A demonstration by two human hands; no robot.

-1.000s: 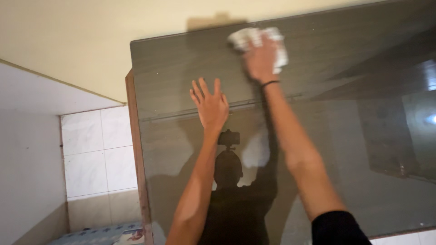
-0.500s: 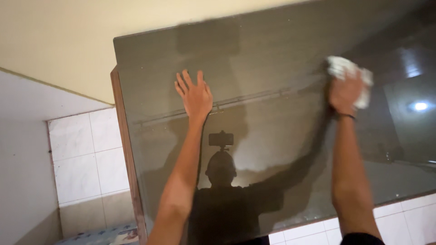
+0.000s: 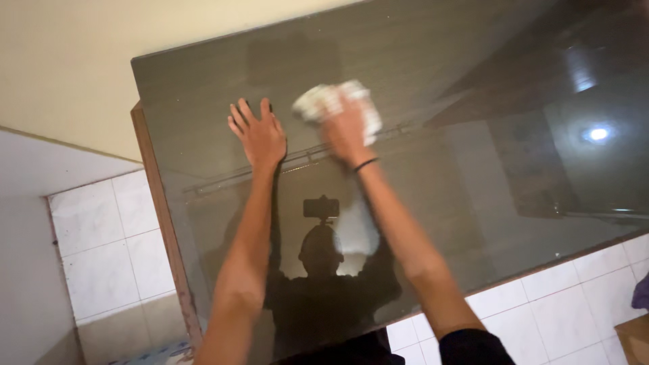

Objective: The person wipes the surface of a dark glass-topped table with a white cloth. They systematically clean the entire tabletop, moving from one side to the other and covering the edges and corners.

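A large dark glass pane in a brown wooden frame fills most of the view. My left hand lies flat on the glass with its fingers spread. Just to its right, my right hand presses a crumpled white cloth against the pane. A thin dark band circles my right wrist. The glass reflects a dark figure with a camera on the head.
White wall tiles run to the left of the frame and below the pane at the lower right. A cream wall rises above. A ceiling light glares in the glass.
My right hand has swept the cloth leftward across the glass, from the right part to beside my left hand. The left hand has stayed flat on the pane.
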